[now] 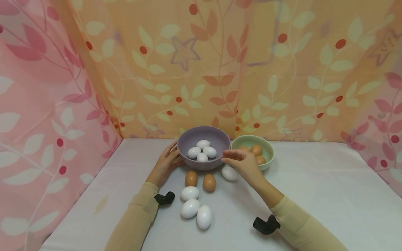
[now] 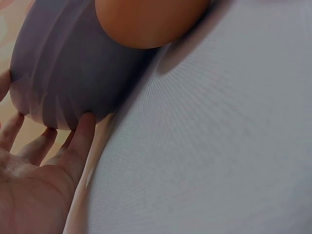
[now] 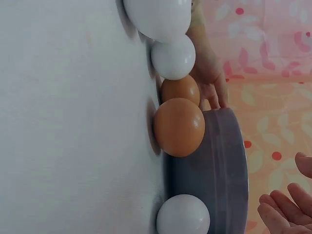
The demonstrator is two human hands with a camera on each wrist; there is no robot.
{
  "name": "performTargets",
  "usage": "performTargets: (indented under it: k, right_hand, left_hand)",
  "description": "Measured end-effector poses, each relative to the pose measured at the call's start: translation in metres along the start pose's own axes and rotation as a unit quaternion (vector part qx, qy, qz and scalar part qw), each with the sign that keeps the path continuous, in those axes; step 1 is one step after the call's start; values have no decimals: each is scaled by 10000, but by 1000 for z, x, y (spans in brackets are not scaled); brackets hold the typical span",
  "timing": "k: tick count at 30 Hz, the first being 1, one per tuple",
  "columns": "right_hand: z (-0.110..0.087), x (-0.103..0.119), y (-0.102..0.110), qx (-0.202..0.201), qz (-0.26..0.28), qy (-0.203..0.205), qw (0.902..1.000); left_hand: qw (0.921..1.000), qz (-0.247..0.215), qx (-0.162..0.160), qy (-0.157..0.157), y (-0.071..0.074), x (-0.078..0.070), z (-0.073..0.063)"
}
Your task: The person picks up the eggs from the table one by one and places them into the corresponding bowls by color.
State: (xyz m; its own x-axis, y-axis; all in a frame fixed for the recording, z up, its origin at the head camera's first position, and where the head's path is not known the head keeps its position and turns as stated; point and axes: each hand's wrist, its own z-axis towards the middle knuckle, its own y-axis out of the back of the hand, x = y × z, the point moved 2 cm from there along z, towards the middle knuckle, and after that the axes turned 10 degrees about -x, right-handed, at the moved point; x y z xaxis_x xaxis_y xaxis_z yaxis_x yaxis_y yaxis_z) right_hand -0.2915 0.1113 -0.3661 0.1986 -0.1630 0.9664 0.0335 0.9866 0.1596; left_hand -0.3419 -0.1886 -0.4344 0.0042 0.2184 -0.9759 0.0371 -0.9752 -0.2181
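Observation:
My left hand [image 1: 166, 163] rests against the left side of a purple bowl [image 1: 185, 137], its fingertips on the outer wall in the left wrist view. Several white eggs [image 1: 203, 149] lie inside that bowl. Near the bowl's right rim hovers my right hand [image 1: 243, 163], thumb apart from the fingers and nothing between them. Just below it on the table is a white egg [image 1: 229, 173]. Behind the right hand, a green bowl [image 1: 240, 139] holds brown eggs [image 1: 256, 150], partly hidden by the hand. Two brown eggs [image 1: 209, 182] sit before the purple bowl.
Three more white eggs [image 1: 190, 208] lie on the white tablecloth [image 1: 125, 212], nearer than the loose brown ones. Patterned orange cloth [image 1: 201, 87] hangs right behind the bowls, and pink cloth [image 1: 47, 122] lines the left side. A black device [image 1: 266, 225] is on each wrist.

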Motion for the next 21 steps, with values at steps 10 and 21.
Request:
performTargets:
  k: [10, 21]
  right_hand:
    - [-15, -9, 10, 9, -369, -194, 9991]
    - [-20, -17, 15, -101, -513, -265, 9983]
  left_hand:
    - [9999, -115, 29, 0, -2, -2, -1]
    - [10000, -35, 22, -21, -1, -1, -1]
